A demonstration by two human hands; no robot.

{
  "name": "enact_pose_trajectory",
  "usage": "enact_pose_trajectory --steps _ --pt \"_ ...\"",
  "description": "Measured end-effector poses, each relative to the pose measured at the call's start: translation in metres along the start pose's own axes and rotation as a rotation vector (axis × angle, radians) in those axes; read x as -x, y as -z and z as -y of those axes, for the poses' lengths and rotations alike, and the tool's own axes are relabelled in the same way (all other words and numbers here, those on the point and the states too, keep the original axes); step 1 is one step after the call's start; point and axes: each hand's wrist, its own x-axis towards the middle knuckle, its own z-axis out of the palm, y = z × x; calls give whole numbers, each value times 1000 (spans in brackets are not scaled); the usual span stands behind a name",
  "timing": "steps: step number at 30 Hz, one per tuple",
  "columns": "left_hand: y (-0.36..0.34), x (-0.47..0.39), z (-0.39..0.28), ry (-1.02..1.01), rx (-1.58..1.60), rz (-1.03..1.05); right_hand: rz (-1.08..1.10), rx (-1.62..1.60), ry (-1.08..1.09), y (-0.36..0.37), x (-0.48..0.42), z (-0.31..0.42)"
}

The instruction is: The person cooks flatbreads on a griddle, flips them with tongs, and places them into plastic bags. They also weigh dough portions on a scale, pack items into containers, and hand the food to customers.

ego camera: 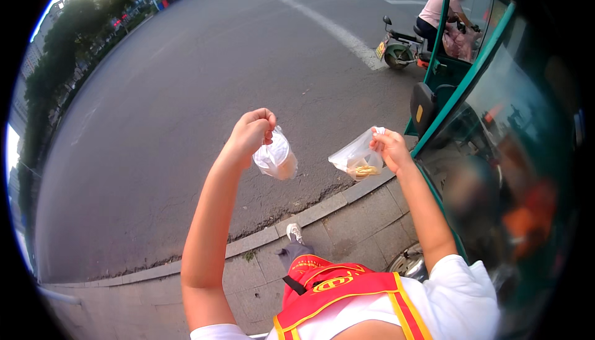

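Observation:
Raised in front of me, my left hand (255,131) grips the top of a thin clear plastic bag. In that bag hangs a tilted cup (274,154) with a white lid and pale contents. My right hand (389,147) pinches the gathered white top of another clear plastic bag (355,156). Yellowish strips of food (365,171) lie at its bottom. The two bags hang apart from each other, over the roadway near the kerb. I wear a white shirt and a red apron (341,289) with yellow trim that bears writing.
A stone kerb (325,208) divides the paved sidewalk (362,219) from the asphalt road (186,107). Close on the right stands a green-framed vehicle cab (483,65) with clear panels. Beyond it, a person (434,12) sits on an electric scooter (399,51). A wheel (411,263) stands by my right side.

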Motion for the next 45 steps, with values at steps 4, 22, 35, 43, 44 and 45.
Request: enact_pose_trajectory --steps 4,22,35,43,44,45 --pt "3 -152 -32 -21 -23 209 -129 -113 88 13 -119 6" --pt "-281 -845 -141 -195 -439 848 -877 -206 526 303 -623 107" --pt "-677 -1249 -207 -114 -156 1247 -1196 -27 709 637 -781 293" --pt "-892 -1408 -218 -43 -71 1234 -1427 -92 701 802 -836 368" --pt "-913 -1424 -216 -33 -73 1225 -1427 -108 694 821 -843 374" --pt "-935 -1438 -217 -29 -74 1218 -1427 -122 692 835 -852 385"
